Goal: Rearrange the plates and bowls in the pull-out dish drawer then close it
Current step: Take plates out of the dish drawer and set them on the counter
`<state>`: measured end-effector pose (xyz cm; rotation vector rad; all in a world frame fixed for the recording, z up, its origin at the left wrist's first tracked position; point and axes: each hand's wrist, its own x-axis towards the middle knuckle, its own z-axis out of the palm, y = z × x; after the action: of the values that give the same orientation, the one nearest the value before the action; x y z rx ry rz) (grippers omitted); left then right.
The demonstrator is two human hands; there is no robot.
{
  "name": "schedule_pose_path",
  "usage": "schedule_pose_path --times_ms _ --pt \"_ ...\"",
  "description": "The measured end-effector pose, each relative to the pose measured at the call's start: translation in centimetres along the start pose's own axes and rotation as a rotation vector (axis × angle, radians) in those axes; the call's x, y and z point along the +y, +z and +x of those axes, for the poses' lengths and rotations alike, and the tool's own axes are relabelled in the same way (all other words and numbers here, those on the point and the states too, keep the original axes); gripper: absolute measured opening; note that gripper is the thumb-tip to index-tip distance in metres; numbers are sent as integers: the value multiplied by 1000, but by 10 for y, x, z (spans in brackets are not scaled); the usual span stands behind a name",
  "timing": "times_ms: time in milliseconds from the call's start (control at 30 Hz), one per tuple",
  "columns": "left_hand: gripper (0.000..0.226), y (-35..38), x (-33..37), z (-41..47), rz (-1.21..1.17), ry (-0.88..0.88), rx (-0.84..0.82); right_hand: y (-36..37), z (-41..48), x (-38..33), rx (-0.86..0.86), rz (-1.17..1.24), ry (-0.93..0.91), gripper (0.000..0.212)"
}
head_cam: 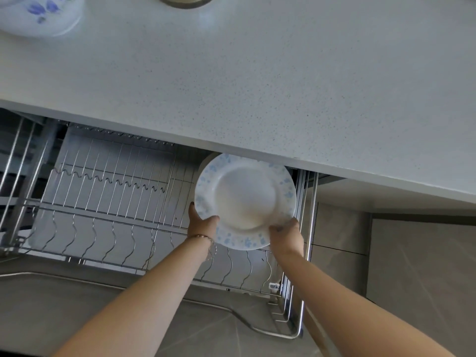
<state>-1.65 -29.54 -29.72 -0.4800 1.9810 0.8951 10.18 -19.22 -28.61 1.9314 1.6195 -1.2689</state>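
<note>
Your left grip and right grip both pinch the near rim of the floral plate over the right end of the drawer rack, just under the counter edge; it looks stiff, slick and breakable, so hold opposite rim edges.

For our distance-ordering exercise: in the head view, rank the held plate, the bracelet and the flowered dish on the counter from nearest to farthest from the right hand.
1. Held plate, its rim gripped by the right hand.
2. The bracelet, on the other wrist.
3. The flowered dish, far left on the counter.
</note>
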Motion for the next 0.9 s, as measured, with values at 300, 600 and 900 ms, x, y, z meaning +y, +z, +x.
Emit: schedule_pose_path --times_ms 300,600,900 --pt "35 -28 40 -90 791 323 -241 -91 -60 -36 -238 -497 -326 38" --pt "19 11 182 -199 641 584 -219 -265 -106 -105 -225 -620 -528 40" --pt "22 133 294 -210 375 568 -145 -413 19 -176 146 -436 -634 31"
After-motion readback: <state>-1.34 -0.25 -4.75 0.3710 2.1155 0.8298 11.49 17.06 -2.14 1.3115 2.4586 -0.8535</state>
